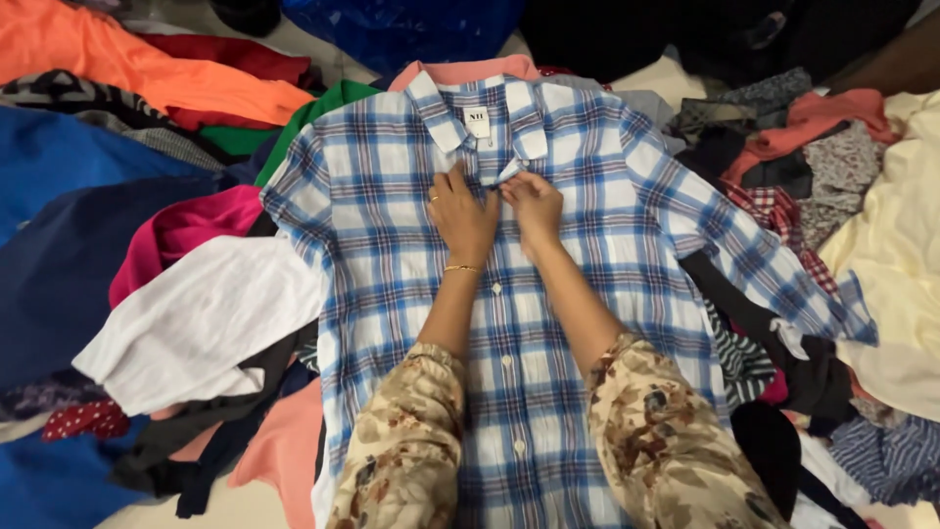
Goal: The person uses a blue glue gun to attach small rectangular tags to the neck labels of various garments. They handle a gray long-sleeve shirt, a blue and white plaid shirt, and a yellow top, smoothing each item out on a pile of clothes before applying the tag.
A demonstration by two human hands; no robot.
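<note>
A blue and white plaid button-up shirt (587,176) lies spread flat, front up, collar at the far end. My left hand (460,217) rests on the left side of the placket just below the collar, wearing a ring and a thin bracelet. My right hand (534,204) pinches the right edge of the placket beside it, near the top button. Both hands touch the shirt fabric at the chest. My forearms come in over the shirt's lower half in floral beige sleeves.
Heaps of loose clothes ring the shirt: a white garment (196,323) and pink one (186,230) at left, orange fabric (117,49) far left, cream cloth (896,255) at right, dark and patterned pieces (783,353) at right. A blue bag (401,29) sits beyond the collar.
</note>
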